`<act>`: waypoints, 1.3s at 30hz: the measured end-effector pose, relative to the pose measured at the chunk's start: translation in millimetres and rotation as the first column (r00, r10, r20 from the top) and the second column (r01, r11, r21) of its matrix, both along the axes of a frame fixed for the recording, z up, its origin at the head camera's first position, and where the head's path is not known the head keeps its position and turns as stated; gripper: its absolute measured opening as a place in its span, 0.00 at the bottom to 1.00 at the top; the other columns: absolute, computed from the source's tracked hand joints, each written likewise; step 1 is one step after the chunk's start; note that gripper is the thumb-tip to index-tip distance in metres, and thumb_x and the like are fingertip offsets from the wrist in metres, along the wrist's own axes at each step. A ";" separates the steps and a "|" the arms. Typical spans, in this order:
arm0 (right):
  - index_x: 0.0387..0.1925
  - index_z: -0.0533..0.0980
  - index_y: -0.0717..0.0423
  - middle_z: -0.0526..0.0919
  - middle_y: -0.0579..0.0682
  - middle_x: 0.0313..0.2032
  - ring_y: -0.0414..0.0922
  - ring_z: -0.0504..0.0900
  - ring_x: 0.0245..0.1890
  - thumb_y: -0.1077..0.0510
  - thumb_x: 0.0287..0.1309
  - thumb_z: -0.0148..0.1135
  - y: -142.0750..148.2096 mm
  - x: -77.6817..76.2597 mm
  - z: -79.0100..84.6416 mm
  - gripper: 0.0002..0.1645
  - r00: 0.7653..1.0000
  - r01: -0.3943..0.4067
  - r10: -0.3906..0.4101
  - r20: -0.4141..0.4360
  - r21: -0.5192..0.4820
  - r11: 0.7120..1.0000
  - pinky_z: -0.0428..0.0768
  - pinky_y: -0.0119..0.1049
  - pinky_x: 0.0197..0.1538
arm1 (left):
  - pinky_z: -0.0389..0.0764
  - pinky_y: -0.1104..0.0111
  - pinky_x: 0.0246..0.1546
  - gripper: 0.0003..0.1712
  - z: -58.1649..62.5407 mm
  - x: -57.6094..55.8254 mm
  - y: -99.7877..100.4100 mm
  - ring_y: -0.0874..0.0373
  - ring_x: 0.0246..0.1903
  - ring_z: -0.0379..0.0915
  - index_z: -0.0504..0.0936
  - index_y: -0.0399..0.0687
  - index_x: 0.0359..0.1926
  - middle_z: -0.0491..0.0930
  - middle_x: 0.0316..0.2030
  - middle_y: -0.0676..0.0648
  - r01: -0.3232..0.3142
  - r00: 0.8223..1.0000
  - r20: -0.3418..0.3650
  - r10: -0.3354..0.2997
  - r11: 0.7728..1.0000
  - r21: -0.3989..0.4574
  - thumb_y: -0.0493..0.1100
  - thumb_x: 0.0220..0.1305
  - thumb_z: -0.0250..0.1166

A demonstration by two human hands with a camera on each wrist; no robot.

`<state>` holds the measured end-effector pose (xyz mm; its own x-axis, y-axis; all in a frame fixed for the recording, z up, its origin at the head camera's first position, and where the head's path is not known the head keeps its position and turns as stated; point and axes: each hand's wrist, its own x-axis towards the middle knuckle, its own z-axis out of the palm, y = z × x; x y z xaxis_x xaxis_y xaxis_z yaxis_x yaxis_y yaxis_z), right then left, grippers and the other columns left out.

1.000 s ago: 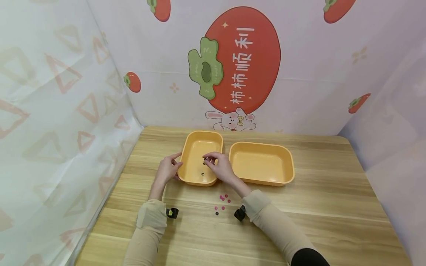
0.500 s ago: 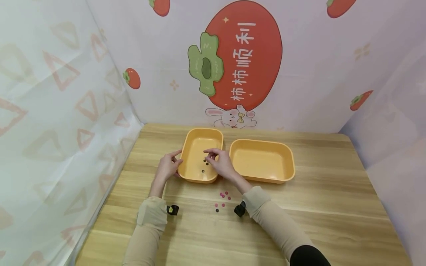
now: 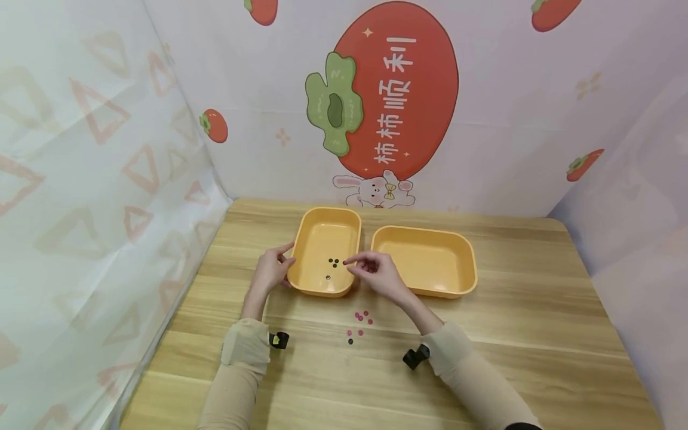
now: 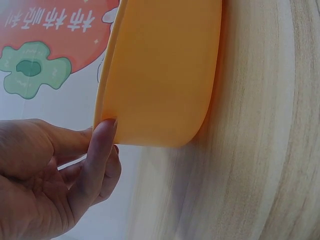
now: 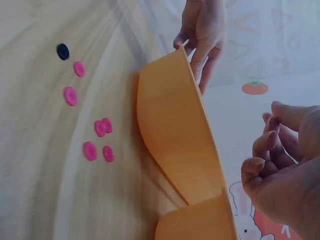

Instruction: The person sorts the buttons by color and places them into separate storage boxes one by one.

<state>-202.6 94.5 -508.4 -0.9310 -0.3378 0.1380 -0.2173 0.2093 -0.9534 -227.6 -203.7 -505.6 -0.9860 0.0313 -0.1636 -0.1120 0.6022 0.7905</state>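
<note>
My left hand (image 3: 274,269) grips the left rim of an upright yellow-orange tray (image 3: 301,236), its thumb on the near side of the wall, as the left wrist view (image 4: 85,165) shows. Several small black buttons (image 3: 334,266) lie grouped on the tray's floor, with a shinier one (image 3: 328,277) closer to the front. Over that tray's right rim hovers my right hand (image 3: 378,272), thumb and index finger close together and the other fingers curled. At its fingertips a tiny dark reddish button shows. In the right wrist view the right hand (image 5: 285,155) is above rim height.
A second yellow-orange tray (image 3: 473,280) lies sideways to the right. On the wooden table (image 3: 510,358) in front of the trays are several pink buttons (image 3: 361,332) and one black button (image 3: 351,341). A printed cloth (image 3: 484,149) stands behind.
My right hand has moved right, from over the middle of the left tray to its right rim. More black buttons now show on the tray's floor. The left hand keeps its grip.
</note>
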 end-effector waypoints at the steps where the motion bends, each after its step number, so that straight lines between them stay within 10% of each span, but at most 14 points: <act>1: 0.50 0.87 0.70 0.86 0.58 0.33 0.33 0.76 0.30 0.66 0.69 0.72 5.8 5.1 -0.8 0.12 1.000 -0.025 0.025 0.008 0.010 1.000 0.77 0.20 0.33 | 0.97 0.52 0.25 0.31 0.2 -0.2 0.5 0.60 0.15 0.77 0.71 0.41 0.81 0.82 0.40 0.29 0.003 1.000 0.000 -0.003 1.000 0.003 0.34 0.81 0.63; 13: 0.47 0.90 0.60 0.85 0.45 0.30 0.27 0.73 0.28 0.61 0.68 0.77 17.2 58.2 -40.4 0.09 0.930 -0.357 0.368 0.011 0.273 0.893 0.77 0.21 0.30 | 0.96 0.53 0.23 0.31 -3.3 -1.8 -1.0 0.60 0.15 0.78 0.72 0.39 0.80 0.82 0.36 0.31 0.000 1.000 -0.001 0.000 1.000 0.021 0.34 0.80 0.63; 39: 0.36 0.91 0.53 0.88 0.46 0.33 0.29 0.79 0.36 0.64 0.61 0.81 7.1 64.2 -67.5 0.05 0.886 -0.384 0.444 -0.131 0.327 0.863 0.86 0.20 0.38 | 0.97 0.50 0.26 0.31 -3.3 -1.0 -1.9 0.61 0.15 0.77 0.71 0.40 0.81 0.81 0.39 0.29 0.010 1.000 -0.017 -0.010 1.000 0.018 0.34 0.82 0.62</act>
<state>-138.5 101.5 -575.9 -0.6596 -0.7382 0.1410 -0.5195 0.3123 -0.7953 -228.6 -205.6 -508.9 -0.9883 0.0440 -0.1462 -0.0925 0.5890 0.8028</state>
